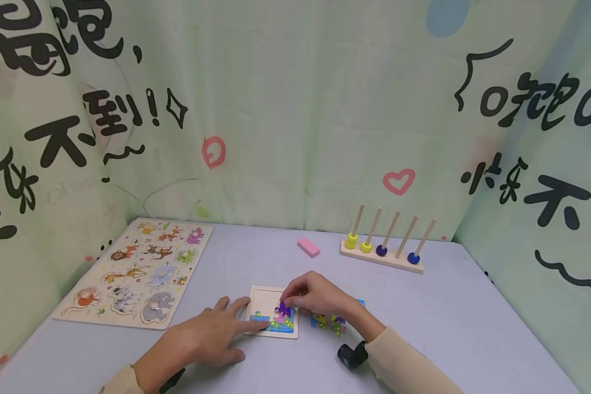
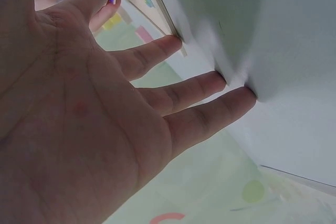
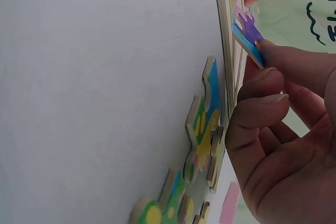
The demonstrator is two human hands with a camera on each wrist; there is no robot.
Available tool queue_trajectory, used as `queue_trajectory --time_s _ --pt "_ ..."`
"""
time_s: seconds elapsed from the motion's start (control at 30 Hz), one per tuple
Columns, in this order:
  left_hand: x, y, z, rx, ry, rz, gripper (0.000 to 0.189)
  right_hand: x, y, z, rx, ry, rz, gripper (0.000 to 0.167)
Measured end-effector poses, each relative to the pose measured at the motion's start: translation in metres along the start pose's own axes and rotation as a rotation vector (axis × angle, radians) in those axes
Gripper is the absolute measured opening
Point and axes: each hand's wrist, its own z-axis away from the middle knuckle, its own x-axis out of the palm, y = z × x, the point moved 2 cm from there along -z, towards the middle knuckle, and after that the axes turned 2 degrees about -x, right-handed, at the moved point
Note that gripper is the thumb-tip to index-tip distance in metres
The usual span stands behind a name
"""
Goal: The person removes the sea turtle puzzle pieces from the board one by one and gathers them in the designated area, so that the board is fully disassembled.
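Note:
A small wooden jigsaw tray (image 1: 262,296) lies on the table, with several colourful pieces fitted along its lower part. My right hand (image 1: 320,295) pinches a purple and blue puzzle piece (image 3: 251,31) between thumb and fingers, tilted at the tray's right side. With fingers spread, my left hand (image 1: 207,336) reaches in from the left; one extended finger presses on the fitted pieces near the lower edge. Its other fingertips rest at the tray's edge and on the table in the left wrist view. Loose puzzle pieces (image 3: 202,129) lie right of the tray, partly hidden by my right forearm in the head view.
At the left lies a large wooden animal puzzle board (image 1: 145,265). A pink block (image 1: 308,247) sits behind the tray. Back right stands a wooden peg rack (image 1: 381,260) with yellow and blue beads. Printed curtains (image 1: 295,109) surround the table.

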Motion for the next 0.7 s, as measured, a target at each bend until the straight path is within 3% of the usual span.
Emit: queue_trajectory --time_s 0.7 --pt "0.0014 -0.0017 0.0008 0.025 0.017 0.003 0.064 -0.0006 0.0009 0.001 0.079 0.009 -0.098 0.011"
